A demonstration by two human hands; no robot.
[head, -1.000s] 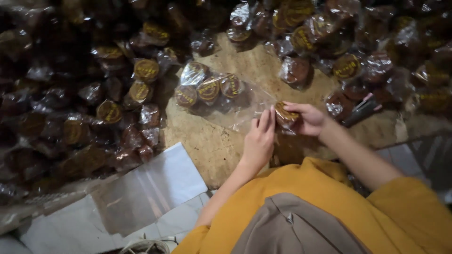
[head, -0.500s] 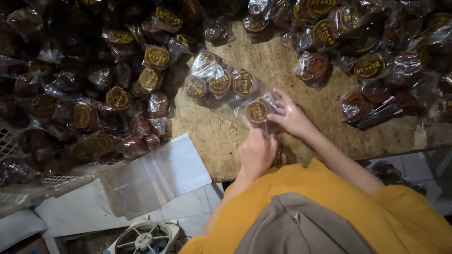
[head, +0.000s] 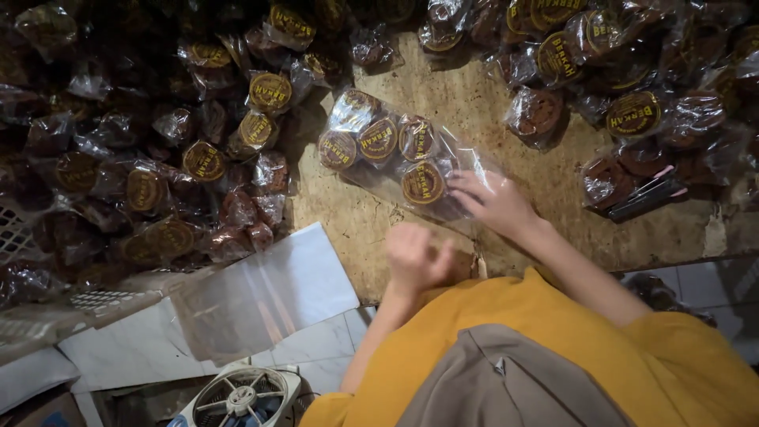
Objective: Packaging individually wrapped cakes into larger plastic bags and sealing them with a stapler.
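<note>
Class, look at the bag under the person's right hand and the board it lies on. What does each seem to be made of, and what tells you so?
Bag: thin clear plastic film, glossy; it crinkles, glints, and shows the round labelled pieces inside. Board: probably plywood or pressed wood, matt tan, blotchy and worn, with a rough chipped edge.

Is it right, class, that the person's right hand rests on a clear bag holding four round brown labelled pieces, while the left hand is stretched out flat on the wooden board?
Not quite. The head view shows the left hand curled into a loose fist above the wooden board, not stretched out flat. The rest stands: the right hand rests on the clear bag with four round brown labelled pieces.
</note>
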